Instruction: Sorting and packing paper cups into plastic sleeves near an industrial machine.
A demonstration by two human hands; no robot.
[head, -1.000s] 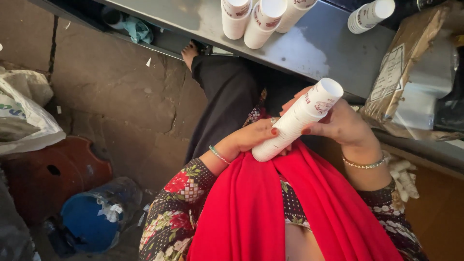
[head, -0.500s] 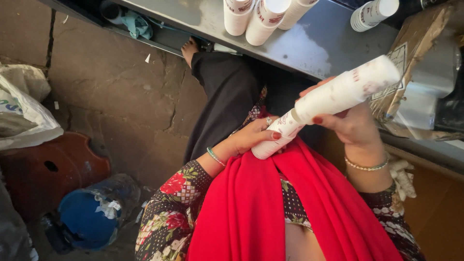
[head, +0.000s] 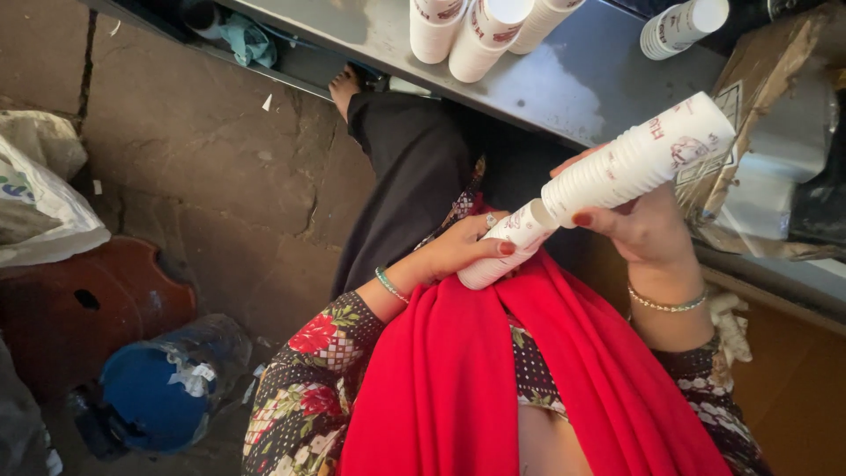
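Note:
Both of my hands hold stacked white paper cups over my lap. My right hand (head: pixel 643 229) grips the longer upper part of the stack (head: pixel 643 159), tilted up toward the right. My left hand (head: pixel 458 251) grips the short lower part of the cups (head: pixel 507 242), which has slid partly out of the upper part. Below the hands lies my red scarf (head: pixel 520 388) over a flowered dress.
A metal counter (head: pixel 573 79) runs across the top, with more cup stacks (head: pixel 476 35) and another stack (head: pixel 683 26) lying on it. A torn brown package (head: pixel 758 115) sits at right. On the stone floor at left: a white sack (head: pixel 44 211), a brown stool (head: pixel 88 308), a blue-capped jug (head: pixel 167 388).
The right hand has lifted the stack's top end up and to the right. The lower cups in the left hand have pulled further out of the upper part.

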